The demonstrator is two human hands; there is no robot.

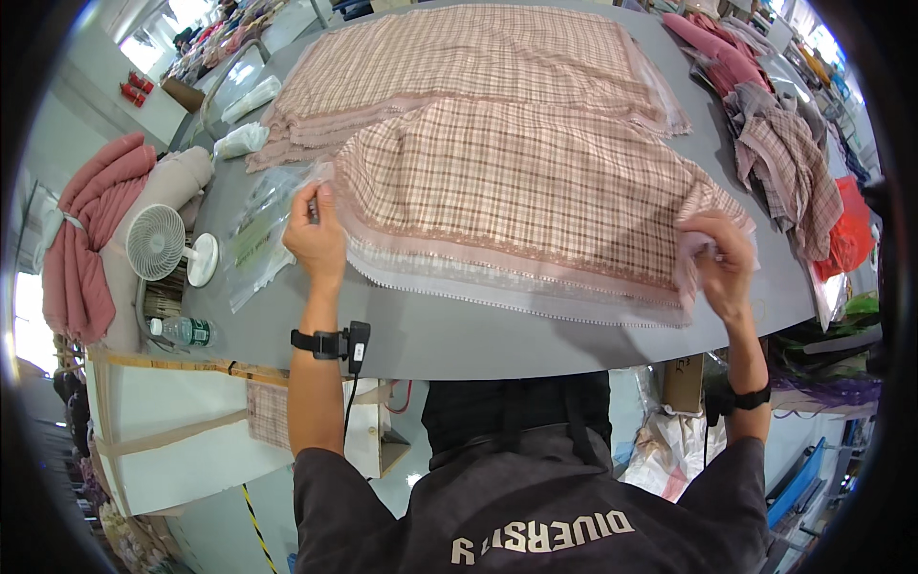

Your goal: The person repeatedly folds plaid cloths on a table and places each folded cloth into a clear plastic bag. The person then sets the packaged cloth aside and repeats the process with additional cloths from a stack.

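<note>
A pink and cream plaid cloth (516,186) with a lace-like trimmed edge spreads across the grey table (430,344) before me. My left hand (315,229) pinches its left corner between thumb and fingers. At the opposite side, my right hand (721,258) grips the right corner, where the fabric bunches up around the fingers. Between both hands the near edge hangs in a shallow curve, showing a pale pink underlayer with a beaded-looking border. Behind it lies a stack of matching plaid cloths (466,57), partly covered by the held one.
Left on the table are clear plastic bags (254,240), a white fan (156,242) and a water bottle (183,331). Rolled pink fabric (93,237) stands beyond them. At right lie a crumpled plaid cloth (789,165), a pink fabric roll (717,50) and a red plastic bag (850,229).
</note>
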